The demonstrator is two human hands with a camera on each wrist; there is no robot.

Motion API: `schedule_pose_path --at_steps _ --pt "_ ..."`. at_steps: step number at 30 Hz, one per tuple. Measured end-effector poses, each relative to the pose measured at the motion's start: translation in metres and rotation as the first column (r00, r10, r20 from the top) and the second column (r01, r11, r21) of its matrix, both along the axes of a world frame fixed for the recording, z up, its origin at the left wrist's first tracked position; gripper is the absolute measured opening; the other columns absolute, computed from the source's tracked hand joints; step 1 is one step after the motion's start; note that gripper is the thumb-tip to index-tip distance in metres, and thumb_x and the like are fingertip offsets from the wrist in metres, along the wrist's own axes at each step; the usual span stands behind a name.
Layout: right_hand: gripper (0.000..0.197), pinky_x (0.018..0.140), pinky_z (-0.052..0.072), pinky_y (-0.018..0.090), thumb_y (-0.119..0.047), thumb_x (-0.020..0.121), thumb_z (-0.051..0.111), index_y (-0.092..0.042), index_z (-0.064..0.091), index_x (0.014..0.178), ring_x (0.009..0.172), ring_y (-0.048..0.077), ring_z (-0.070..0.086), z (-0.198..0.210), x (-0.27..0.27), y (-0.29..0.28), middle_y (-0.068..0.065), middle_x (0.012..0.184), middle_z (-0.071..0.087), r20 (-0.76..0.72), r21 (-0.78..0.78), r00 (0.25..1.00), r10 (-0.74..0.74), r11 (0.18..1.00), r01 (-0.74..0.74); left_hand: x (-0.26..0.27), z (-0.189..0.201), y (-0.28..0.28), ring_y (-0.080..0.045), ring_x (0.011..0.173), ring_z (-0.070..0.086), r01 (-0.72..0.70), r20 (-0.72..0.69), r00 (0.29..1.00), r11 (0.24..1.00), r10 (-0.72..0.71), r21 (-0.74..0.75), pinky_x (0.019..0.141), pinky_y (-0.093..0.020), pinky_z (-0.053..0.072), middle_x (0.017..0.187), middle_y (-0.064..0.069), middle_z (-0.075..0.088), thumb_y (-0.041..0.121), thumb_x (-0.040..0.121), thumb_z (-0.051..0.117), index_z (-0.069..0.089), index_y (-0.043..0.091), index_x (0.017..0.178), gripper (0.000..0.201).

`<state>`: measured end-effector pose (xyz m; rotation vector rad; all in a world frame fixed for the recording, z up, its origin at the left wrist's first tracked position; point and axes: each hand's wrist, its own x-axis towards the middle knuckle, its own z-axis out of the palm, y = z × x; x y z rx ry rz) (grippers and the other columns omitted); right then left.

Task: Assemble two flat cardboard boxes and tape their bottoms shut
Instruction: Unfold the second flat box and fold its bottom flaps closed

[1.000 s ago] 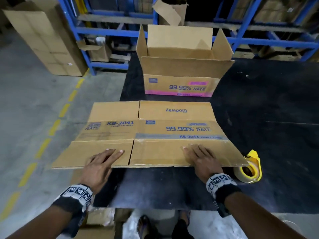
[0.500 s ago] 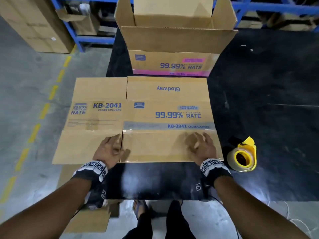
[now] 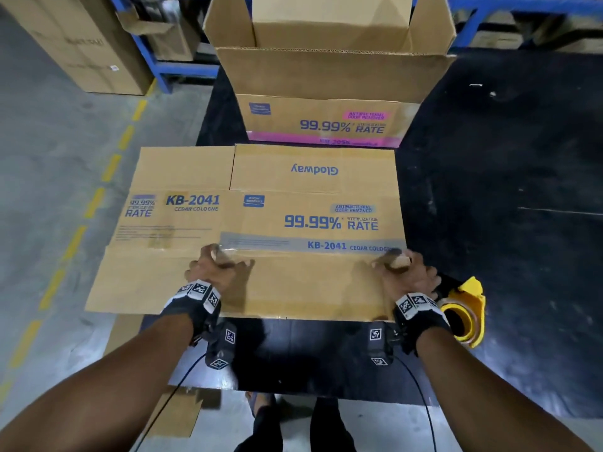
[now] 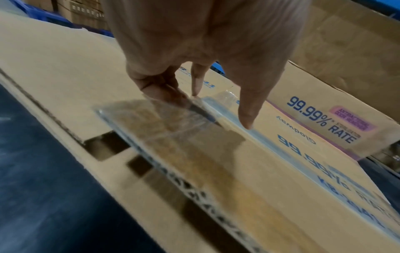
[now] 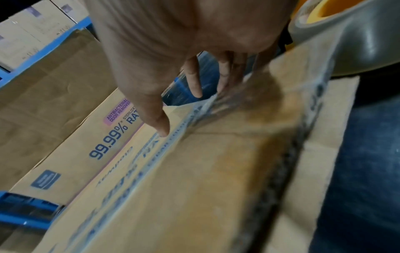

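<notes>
Mid-frame in the head view, the flat box (image 3: 261, 223) lies on the black desk (image 3: 505, 207). My left hand (image 3: 215, 267) curls its grip round the near flap's left end; my right hand (image 3: 403, 272) clutches its right end. At right sits the tape roll (image 3: 463, 314); the assembled box (image 3: 326, 93) stands above.

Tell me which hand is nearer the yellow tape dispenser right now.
Right. The right hand grips the flat box's near flap at its right end, just beside the tape dispenser. The left hand grips the same flap at its left end, a full flap length farther away.
</notes>
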<state>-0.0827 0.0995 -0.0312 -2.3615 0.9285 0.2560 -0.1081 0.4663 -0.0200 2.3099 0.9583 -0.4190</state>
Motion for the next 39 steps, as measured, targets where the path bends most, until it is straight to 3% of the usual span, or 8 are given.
schedule_pose_path --at_steps 6,16,22,25,29,33,37,39 --pt "0.108 0.110 0.040 0.042 -0.053 0.067 0.087 -0.023 0.034 0.156 0.126 0.041 0.050 0.024 0.009 -0.017 0.019 0.140 0.039 0.039 0.181 0.998 0.048 0.982 -0.054 -0.007 0.028 0.003 -0.046 0.118 0.059 -0.011 0.154 0.988 0.999 0.005 0.034 0.103 -0.049 0.048 0.134 -0.024 0.048 0.061 0.071 0.085 0.033 0.035 0.154 0.101" --pt "0.105 0.107 0.046 0.045 -0.065 0.054 0.085 -0.018 0.055 0.142 0.115 0.031 0.059 0.129 0.009 -0.005 0.016 0.124 0.056 0.364 0.229 0.931 0.031 0.966 -0.121 -0.010 0.147 0.023 -0.030 0.132 0.052 0.009 0.492 0.869 0.996 -0.051 0.087 0.110 -0.041 0.043 0.134 -0.015 0.051 0.065 0.063 0.087 0.050 0.042 0.146 0.094" --pt "0.077 0.092 0.050 0.037 -0.035 0.070 0.091 -0.018 0.060 0.139 0.102 0.025 0.063 0.192 -0.006 0.006 0.001 0.099 0.062 0.467 0.292 0.884 -0.020 0.947 -0.132 -0.008 0.224 0.066 -0.027 0.127 0.056 0.094 0.571 0.814 0.994 -0.109 0.056 0.104 -0.037 0.046 0.137 -0.005 0.054 0.054 0.065 0.091 0.056 0.039 0.142 0.086" --pt "0.079 0.098 0.051 0.040 -0.034 0.069 0.091 -0.021 0.058 0.140 0.102 0.024 0.064 0.203 -0.009 0.009 -0.008 0.094 0.061 0.487 0.298 0.872 -0.042 0.947 -0.121 -0.007 0.225 0.083 -0.017 0.111 0.056 0.136 0.591 0.802 0.990 -0.093 -0.028 0.092 -0.031 0.047 0.130 0.005 0.059 0.052 0.065 0.092 0.057 0.037 0.140 0.084" --pt "0.080 0.103 0.047 0.039 -0.034 0.069 0.091 -0.023 0.058 0.141 0.109 0.024 0.063 0.192 -0.014 0.016 -0.004 0.102 0.062 0.458 0.292 0.888 -0.043 0.951 -0.104 -0.020 0.194 0.081 -0.031 0.122 0.057 0.173 0.514 0.846 0.985 -0.143 -0.010 0.104 -0.049 0.051 0.136 -0.007 0.052 0.087 0.047 0.078 0.047 0.052 0.136 0.101" --pt "0.081 0.104 0.049 0.044 -0.042 0.064 0.091 -0.026 0.059 0.137 0.109 0.025 0.065 0.189 -0.001 0.007 0.000 0.110 0.068 0.375 0.289 0.927 -0.002 0.950 -0.115 -0.017 0.184 0.071 -0.036 0.120 0.057 0.172 0.454 0.876 0.985 -0.163 0.022 0.105 -0.051 0.050 0.133 -0.012 0.047 0.070 0.067 0.082 0.045 0.048 0.142 0.087" --pt "0.083 0.097 0.053 0.046 -0.036 0.066 0.093 -0.019 0.053 0.136 0.103 0.023 0.067 0.199 0.007 -0.002 0.004 0.111 0.069 0.365 0.317 0.928 0.075 0.927 -0.200 0.001 0.189 0.080 -0.032 0.122 0.058 0.237 0.459 0.867 0.971 -0.191 -0.043 0.102 -0.054 0.053 0.135 -0.009 0.055 0.082 0.048 0.081 0.048 0.052 0.133 0.096" --pt "0.082 0.095 0.054 0.047 -0.034 0.066 0.093 -0.021 0.051 0.135 0.101 0.022 0.067 0.198 0.006 -0.006 0.003 0.109 0.069 0.381 0.324 0.920 0.096 0.917 -0.230 0.005 0.188 0.084 -0.024 0.114 0.061 0.244 0.497 0.856 0.959 -0.142 -0.145 0.094 -0.042 0.056 0.134 -0.006 0.058 0.060 0.064 0.090 0.052 0.047 0.135 0.081"
